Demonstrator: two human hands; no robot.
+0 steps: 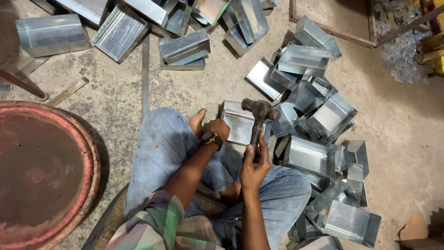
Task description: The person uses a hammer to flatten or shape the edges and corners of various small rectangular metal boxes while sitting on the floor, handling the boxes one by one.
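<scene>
I sit on the floor with my jeans-clad legs crossed. My right hand [254,164] grips the handle of a dark metal hammer [259,112], whose head is raised over a shiny sheet-metal tray [240,126] lying in front of my knee. My left hand [217,129], with a black and yellow watch on the wrist, rests closed on the near left edge of that tray. Next to it my bare toes show.
Several folded sheet-metal trays [319,115] are heaped to my right and more [185,48] lie scattered ahead. A large rusty red round lid [41,171] lies at left. Flat metal strips [145,74] lie on the concrete floor. Small metal scraps [402,51] pile at top right.
</scene>
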